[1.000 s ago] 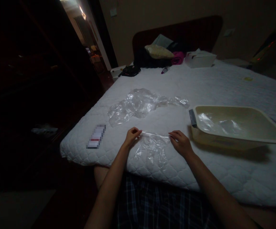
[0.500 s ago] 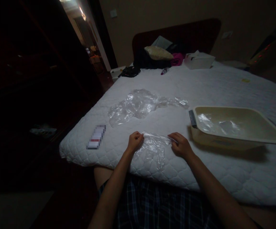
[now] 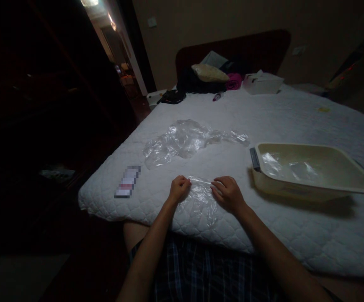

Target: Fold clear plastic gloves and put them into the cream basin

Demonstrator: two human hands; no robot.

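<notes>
My left hand (image 3: 179,189) pinches the clear plastic (image 3: 200,199) before me on the bed (image 3: 282,119), probably to hold its edge straight; my right hand (image 3: 228,195) curves, fingers parted, beside it, grip unclear

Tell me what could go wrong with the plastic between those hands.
The crumpled clear plastic might crease unevenly between the left hand and right hand. The right hand's fingers are partly spread, so the plastic's edge could slip. Its lower end lies close to the near edge of the bed and may slide over.
</notes>
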